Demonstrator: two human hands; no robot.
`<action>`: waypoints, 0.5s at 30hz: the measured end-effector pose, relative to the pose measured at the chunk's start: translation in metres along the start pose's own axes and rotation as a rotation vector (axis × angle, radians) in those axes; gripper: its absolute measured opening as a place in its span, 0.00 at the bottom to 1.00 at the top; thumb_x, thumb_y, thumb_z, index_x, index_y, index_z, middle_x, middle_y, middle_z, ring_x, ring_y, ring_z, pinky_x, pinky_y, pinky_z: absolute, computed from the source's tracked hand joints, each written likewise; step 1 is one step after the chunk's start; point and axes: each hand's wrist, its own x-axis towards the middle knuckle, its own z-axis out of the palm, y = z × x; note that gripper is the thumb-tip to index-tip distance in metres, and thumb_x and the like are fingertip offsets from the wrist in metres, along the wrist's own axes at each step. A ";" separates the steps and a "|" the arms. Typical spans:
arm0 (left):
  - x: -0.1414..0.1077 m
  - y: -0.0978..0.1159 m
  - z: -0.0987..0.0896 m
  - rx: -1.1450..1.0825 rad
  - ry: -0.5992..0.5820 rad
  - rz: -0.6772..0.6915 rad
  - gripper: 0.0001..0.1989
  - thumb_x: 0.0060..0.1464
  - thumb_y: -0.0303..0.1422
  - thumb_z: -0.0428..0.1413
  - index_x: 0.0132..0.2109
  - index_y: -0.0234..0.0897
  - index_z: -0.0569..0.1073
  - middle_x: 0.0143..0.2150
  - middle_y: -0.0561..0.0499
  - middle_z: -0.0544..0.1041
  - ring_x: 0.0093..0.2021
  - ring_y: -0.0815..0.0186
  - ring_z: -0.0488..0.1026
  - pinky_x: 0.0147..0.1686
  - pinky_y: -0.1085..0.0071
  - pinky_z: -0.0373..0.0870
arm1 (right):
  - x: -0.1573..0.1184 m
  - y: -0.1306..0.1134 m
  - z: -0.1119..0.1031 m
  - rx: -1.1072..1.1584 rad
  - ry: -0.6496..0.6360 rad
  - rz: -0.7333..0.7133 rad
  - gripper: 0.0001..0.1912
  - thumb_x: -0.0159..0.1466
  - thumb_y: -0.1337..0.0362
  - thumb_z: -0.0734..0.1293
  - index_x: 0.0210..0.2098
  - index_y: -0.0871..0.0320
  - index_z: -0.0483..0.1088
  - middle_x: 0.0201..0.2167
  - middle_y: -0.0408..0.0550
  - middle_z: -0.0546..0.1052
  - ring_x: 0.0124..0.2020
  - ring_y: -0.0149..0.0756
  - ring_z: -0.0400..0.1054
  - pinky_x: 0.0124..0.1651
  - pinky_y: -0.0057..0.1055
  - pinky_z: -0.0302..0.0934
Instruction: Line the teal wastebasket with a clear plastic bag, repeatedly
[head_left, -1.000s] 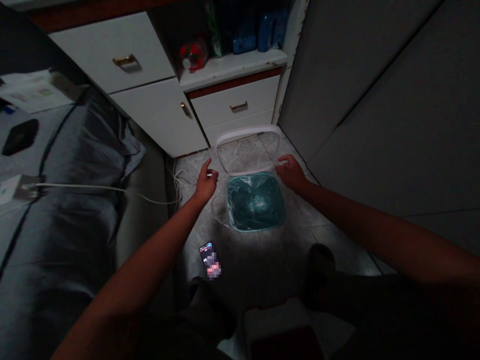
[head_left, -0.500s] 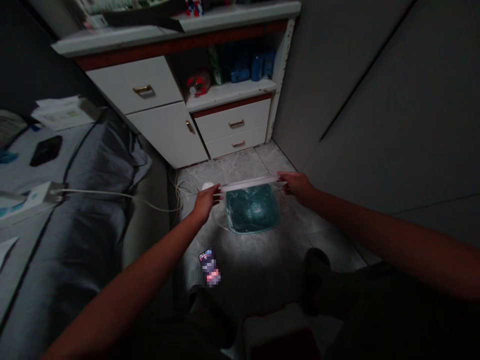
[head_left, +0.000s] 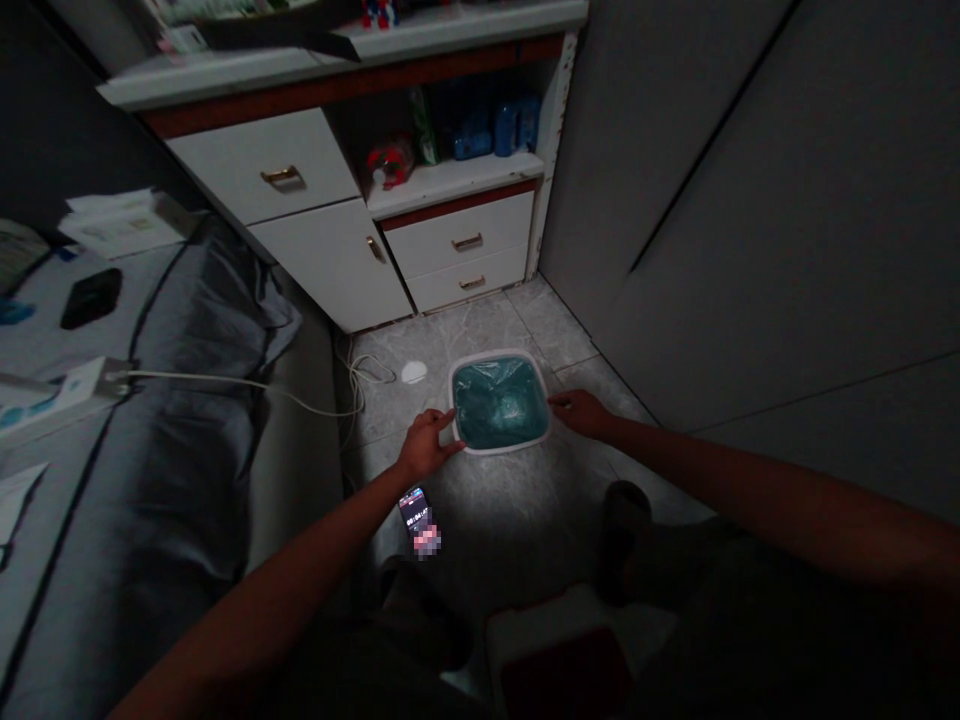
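Note:
A teal trash bin (head_left: 501,415) lined with a clear plastic bag stands on the floor in front of me. Its pale rim ring (head_left: 496,353) lies around the top edge, over the bag. My left hand (head_left: 429,445) grips the ring's left side, with thumb and fingers set apart along it. On the opposite side, my right hand (head_left: 581,413) pinches the ring's edge; its lower fingers are curled and partly hidden in shadow.
A lit phone (head_left: 417,515) lies on the tiles near my left foot. White cabinet (head_left: 337,260) ahead, grey panel wall (head_left: 787,250) at right, bed (head_left: 195,330) at left. A cable (head_left: 300,405) trails down beside a white round object (head_left: 414,372). A red-and-white box (head_left: 555,640) sits between my feet.
The rim ring, earlier held tilted at the bin's far edge, now lies level around its top. Both hands have come down and nearer to me along the bin's sides.

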 end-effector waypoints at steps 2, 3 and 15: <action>-0.001 -0.002 -0.002 0.053 -0.018 0.004 0.37 0.52 0.47 0.70 0.67 0.42 0.77 0.54 0.43 0.75 0.57 0.50 0.74 0.61 0.53 0.70 | 0.000 0.005 -0.001 -0.235 0.035 -0.113 0.19 0.68 0.67 0.67 0.55 0.56 0.83 0.53 0.53 0.83 0.54 0.46 0.78 0.58 0.38 0.70; -0.002 -0.002 -0.003 0.063 -0.022 -0.002 0.37 0.52 0.48 0.70 0.67 0.44 0.76 0.54 0.43 0.75 0.56 0.50 0.74 0.61 0.54 0.70 | -0.001 0.005 -0.003 -0.328 0.050 -0.138 0.19 0.68 0.65 0.67 0.55 0.54 0.83 0.55 0.53 0.82 0.56 0.48 0.77 0.59 0.40 0.69; 0.012 -0.016 -0.005 0.012 -0.088 -0.083 0.53 0.46 0.52 0.73 0.76 0.53 0.63 0.58 0.44 0.69 0.60 0.48 0.70 0.63 0.52 0.67 | 0.107 -0.047 0.105 -0.399 -0.233 -0.369 0.15 0.60 0.64 0.77 0.47 0.59 0.81 0.49 0.57 0.82 0.53 0.51 0.76 0.57 0.42 0.69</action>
